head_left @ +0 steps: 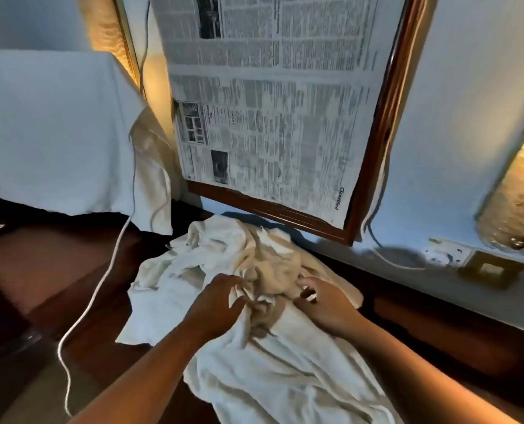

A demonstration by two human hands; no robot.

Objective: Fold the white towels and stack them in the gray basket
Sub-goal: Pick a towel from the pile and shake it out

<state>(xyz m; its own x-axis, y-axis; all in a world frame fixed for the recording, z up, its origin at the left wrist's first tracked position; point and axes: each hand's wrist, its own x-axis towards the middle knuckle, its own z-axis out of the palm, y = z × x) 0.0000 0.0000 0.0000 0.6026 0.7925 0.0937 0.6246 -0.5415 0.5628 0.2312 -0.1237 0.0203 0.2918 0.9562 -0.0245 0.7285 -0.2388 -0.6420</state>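
Towels: a rumpled heap of white towels (285, 362) lay on the dark wooden desk (423, 332), reaching from the wall down to the near edge of the view. We saw none of them folded.
Left hand: the left hand (221, 301) was on the middle of the heap, its fingers curled into a bunched fold and gripping it.
Right hand: the right hand (322, 304) rested on the cloth just beside that bunch with bent fingers. Blur kept us from telling whether it pinched anything.
Handling: we judged the towels light, soft and limp. They would sag and drag their neighbours along, and they would neither slip nor break.
Where to hold: we thought one towel had first to be pulled free of the tangle, then taken by two corners of one hem so that it hung flat.
Gray basket: we could not find it in view.
Progress: we judged the task barely begun.
Behind the heap: sheets of newspaper (270, 102) covered a dark wooden frame (377, 148) that leaned on the wall.
Left side: a white cable (101, 286) trailed across the desk, below a white draped cloth (49, 127).
Right side: a lit lamp (518, 191) glowed above a wall socket (444, 250).
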